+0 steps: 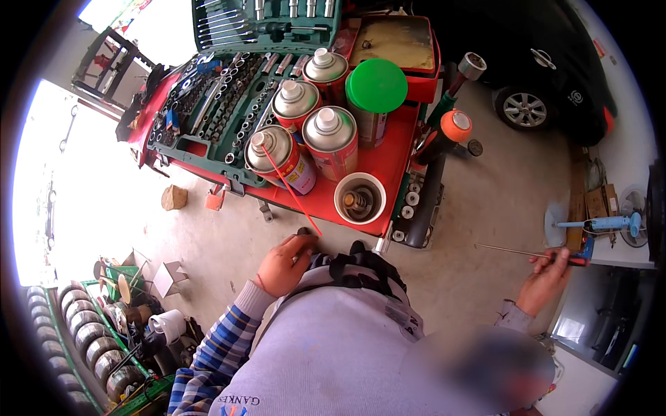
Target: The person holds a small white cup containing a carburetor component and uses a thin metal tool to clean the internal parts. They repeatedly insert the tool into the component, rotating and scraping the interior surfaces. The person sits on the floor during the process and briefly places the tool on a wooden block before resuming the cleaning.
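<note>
My right hand (544, 283), out at the right, grips a screwdriver (512, 250) with a long thin shaft pointing left and a red-and-black handle. My left hand (283, 265) hangs in front of my waist, just below the front edge of a red tool cart (378, 163). Its fingers are loosely bent, thumb apart, and I see nothing in them. Nearest to it is a spray can (272, 149) with a thin red straw (295, 197) reaching down toward the fingers. A white cup (360, 198) with metal parts inside stands at the cart's front corner.
More spray cans (330, 130) and a green-lidded can (376, 85) share the cart with an open green socket set (229, 104). Bottles hang along its right side. A black car (534, 76) is at back right, a blue fan (603, 223) at right, and racked round parts (90, 333) at lower left.
</note>
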`<move>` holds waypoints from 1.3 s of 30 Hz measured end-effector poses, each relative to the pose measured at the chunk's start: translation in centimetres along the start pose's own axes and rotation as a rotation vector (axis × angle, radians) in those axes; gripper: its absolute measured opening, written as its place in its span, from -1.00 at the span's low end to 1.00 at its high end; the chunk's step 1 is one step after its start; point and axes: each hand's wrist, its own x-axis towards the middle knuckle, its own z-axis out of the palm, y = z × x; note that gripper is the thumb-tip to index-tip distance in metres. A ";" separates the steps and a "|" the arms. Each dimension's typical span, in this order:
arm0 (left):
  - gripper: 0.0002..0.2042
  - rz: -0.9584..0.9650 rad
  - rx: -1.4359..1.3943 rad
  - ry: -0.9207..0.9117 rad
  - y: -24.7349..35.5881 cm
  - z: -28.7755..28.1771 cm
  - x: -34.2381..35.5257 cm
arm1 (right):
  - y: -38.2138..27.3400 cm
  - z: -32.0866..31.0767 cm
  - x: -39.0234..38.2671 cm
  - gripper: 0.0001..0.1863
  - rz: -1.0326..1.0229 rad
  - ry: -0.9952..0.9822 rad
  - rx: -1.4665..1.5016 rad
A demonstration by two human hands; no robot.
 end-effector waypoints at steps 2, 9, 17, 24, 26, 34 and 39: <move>-0.69 0.073 -0.043 0.065 2.1 0.3 0.4 | -3.2 1.8 -0.4 -0.67 -0.136 -0.098 0.207; -0.47 0.024 -0.037 0.149 7.3 -0.1 3.9 | -4.5 12.9 -5.4 -0.58 -0.420 -0.557 0.180; -0.28 0.087 0.015 0.051 6.9 -0.9 7.2 | -4.6 15.9 -6.0 -0.60 -0.778 -0.831 0.025; -0.22 0.414 0.141 0.070 5.3 -2.0 10.3 | -6.3 18.0 -6.6 -0.61 -0.812 -1.029 -0.198; -0.22 0.385 0.086 0.036 5.0 -1.9 10.6 | -6.3 18.5 -6.8 -0.61 -0.811 -1.045 -0.189; -0.19 0.254 0.225 0.114 7.0 -0.4 9.2 | -5.9 18.8 -7.7 -0.69 -0.901 -1.128 -0.133; -0.27 0.207 0.177 0.230 8.2 0.9 8.9 | -5.5 18.9 -7.0 -0.68 -0.848 -1.167 0.029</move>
